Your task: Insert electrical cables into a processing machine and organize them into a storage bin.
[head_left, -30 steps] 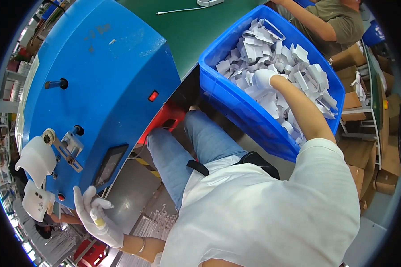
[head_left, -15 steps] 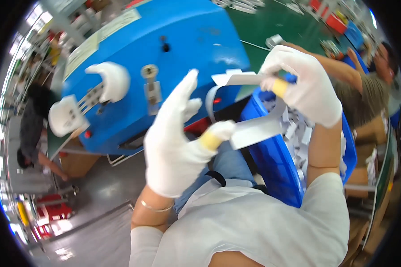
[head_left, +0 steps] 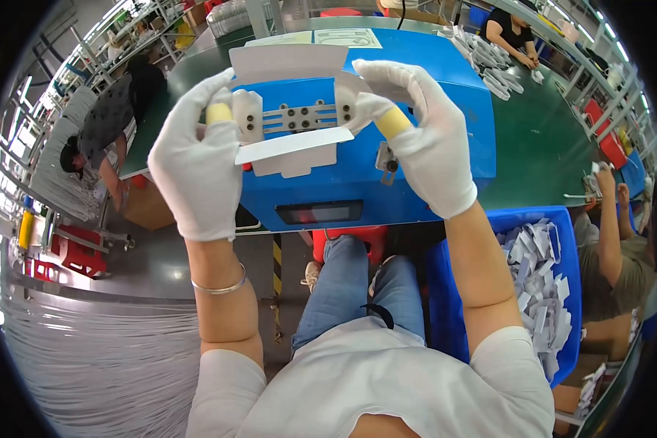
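Observation:
Both of my hands wear white gloves with yellow tape round the thumbs. Between them is a white folded cardboard piece (head_left: 290, 63), bent into an open loop with a tabbed lower panel. My left hand (head_left: 201, 157) pinches its left side. At the opposite side, my right hand (head_left: 427, 135) has its fingers and thumb closed on the cardboard's curved end. Seen through the loop is a slotted metal fixture (head_left: 299, 117) with white end blocks, on a blue machine (head_left: 445, 95). Whether the cardboard touches the fixture, I cannot tell.
To my right stands a blue bin (head_left: 445, 292) heaped with white card pieces (head_left: 540, 285). The machine's front has a small dark display (head_left: 319, 212), and a clamp (head_left: 388, 162) sits near my right wrist. Co-workers sit at the green table (head_left: 533, 139) and bend at the left.
My hands and the cardboard have moved from over the bin side to above the machine's fixture. The view has turned to face the machine squarely.

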### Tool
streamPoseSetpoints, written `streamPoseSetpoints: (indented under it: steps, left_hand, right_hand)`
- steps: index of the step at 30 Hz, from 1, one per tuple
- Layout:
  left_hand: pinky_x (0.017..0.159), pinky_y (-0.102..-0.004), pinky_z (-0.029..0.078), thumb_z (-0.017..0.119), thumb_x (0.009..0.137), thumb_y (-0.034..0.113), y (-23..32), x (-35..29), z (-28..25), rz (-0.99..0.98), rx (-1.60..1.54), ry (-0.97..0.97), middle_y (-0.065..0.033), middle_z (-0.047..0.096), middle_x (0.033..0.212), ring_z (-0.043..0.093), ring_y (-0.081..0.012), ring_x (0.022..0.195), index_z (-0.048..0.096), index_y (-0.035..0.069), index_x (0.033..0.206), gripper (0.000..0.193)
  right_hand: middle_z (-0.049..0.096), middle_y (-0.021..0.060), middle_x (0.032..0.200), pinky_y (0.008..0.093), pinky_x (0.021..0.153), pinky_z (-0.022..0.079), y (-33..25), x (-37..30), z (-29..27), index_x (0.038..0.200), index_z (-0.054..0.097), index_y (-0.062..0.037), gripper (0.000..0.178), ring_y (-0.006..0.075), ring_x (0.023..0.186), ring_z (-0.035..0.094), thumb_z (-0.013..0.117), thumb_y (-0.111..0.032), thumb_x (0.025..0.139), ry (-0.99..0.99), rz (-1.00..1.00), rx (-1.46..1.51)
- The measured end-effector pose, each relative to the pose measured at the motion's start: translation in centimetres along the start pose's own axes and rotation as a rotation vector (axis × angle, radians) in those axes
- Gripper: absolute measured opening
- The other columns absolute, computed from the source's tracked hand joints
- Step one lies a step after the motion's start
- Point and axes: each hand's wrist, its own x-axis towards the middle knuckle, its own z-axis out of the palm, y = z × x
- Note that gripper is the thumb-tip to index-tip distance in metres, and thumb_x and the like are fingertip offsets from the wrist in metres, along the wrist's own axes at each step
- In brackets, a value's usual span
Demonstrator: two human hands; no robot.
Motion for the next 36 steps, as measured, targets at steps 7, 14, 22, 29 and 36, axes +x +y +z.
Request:
streamPoseSetpoints:
  steps: [7, 14, 22, 29, 36]
  left_hand:
    - [0.070, -0.0193, 0.047, 0.057, 0.091, 0.010, -2.2, 0.7, -0.4, -0.307, -0.236, -0.210, -0.0033, 0.065, 0.088, 0.057, -0.0071, 0.080, 0.062, -0.002, 0.112, 0.025]
    - [0.044, -0.0174, 0.036, 0.053, 0.095, 0.031, -4.5, -3.9, -0.3, -0.338, -0.304, 0.025, -0.0005, 0.055, 0.072, 0.045, -0.0033, 0.052, 0.057, 0.002, 0.092, 0.030]
    - [0.046, -0.0225, 0.050, 0.056, 0.093, 0.018, -4.0, -6.2, 2.5, -0.726, -0.696, -0.340, -0.0145, 0.066, 0.085, 0.059, -0.0130, 0.052, 0.061, -0.006, 0.102, 0.027]
    - [0.055, -0.0231, 0.052, 0.055, 0.094, 0.022, -5.2, -6.5, -2.2, -0.773, -0.462, -0.451, -0.0077, 0.065, 0.087, 0.061, -0.0114, 0.060, 0.060, -0.003, 0.107, 0.029]
    - [0.074, -0.0298, 0.053, 0.067, 0.081, 0.008, -11.7, -7.7, -19.9, -0.131, 0.653, 0.673, -0.0098, 0.062, 0.105, 0.064, -0.0189, 0.084, 0.064, 0.008, 0.107, 0.027]
  right_hand:
    - [0.061, 0.0064, 0.109, 0.0265, 0.091, 0.044, 0.3, 0.9, 0.3, 0.116, 0.058, -0.0019, 0.033, 0.0141, 0.100, 0.057, 0.059, -0.005, 0.084, -0.076, 0.198, 0.097]
    - [0.057, 0.0074, 0.116, 0.0268, 0.098, 0.038, 0.7, 2.5, -0.2, 0.122, 0.052, 0.0013, 0.052, 0.0145, 0.107, 0.054, 0.050, 0.010, 0.071, -0.184, 0.176, 0.086]
    - [0.065, 0.0021, 0.091, 0.0216, 0.079, 0.046, 0.6, 5.2, 2.0, 0.101, 0.064, -0.0005, 0.016, 0.0075, 0.083, 0.056, 0.060, -0.011, 0.090, -0.183, 0.002, -0.035]
    - [0.063, 0.0077, 0.108, 0.0264, 0.090, 0.042, -0.3, 3.1, 3.8, 0.113, 0.061, -0.0017, 0.025, 0.0150, 0.099, 0.057, 0.058, -0.012, 0.091, -0.013, -0.167, -0.365]
    - [0.060, 0.0143, 0.113, 0.0299, 0.095, 0.042, -0.8, -6.8, 0.7, 0.118, 0.055, 0.0075, 0.029, 0.0205, 0.102, 0.058, 0.043, 0.001, 0.093, 0.205, -0.018, -0.225]
